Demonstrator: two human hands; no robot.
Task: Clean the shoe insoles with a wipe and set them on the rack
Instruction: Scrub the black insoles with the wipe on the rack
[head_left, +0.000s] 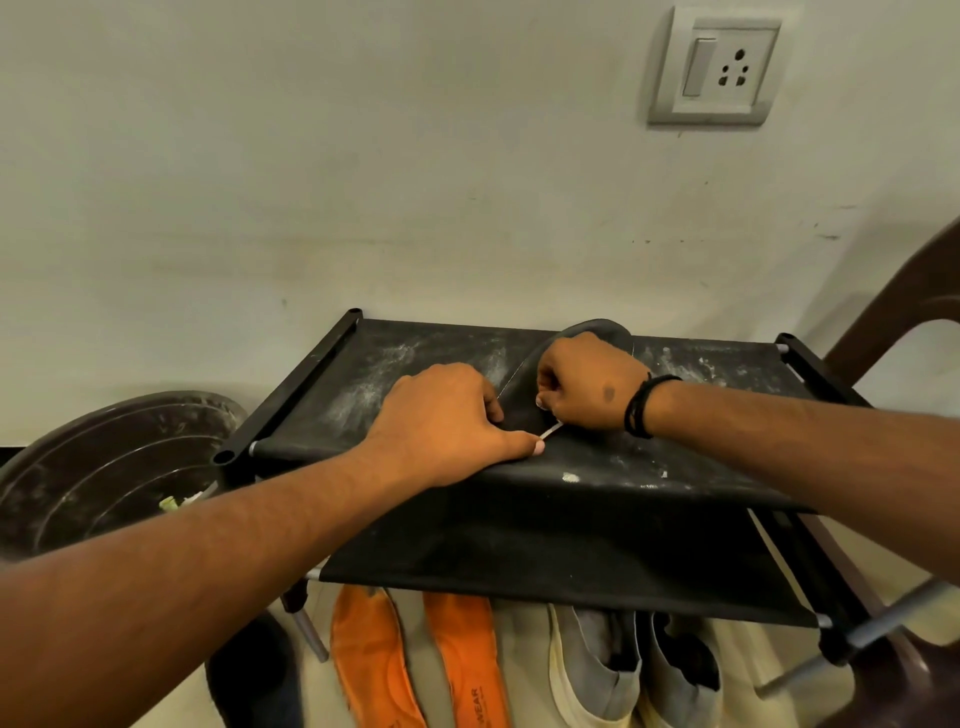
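Right hand (589, 382) is gripping a dark grey insole (597, 332) on the dusty black fabric rack (363, 374); left hand (447, 415) is pinching its near edge. Risk: dust re-soiling it, thin white wipe strip (551, 430) slipping free.

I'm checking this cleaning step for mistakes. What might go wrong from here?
1. The rack's top shelf is dusted white, so the dark insole lying on it may pick dirt back up.
2. Both the left hand and the right hand work near the front edge; the insole might slide off.
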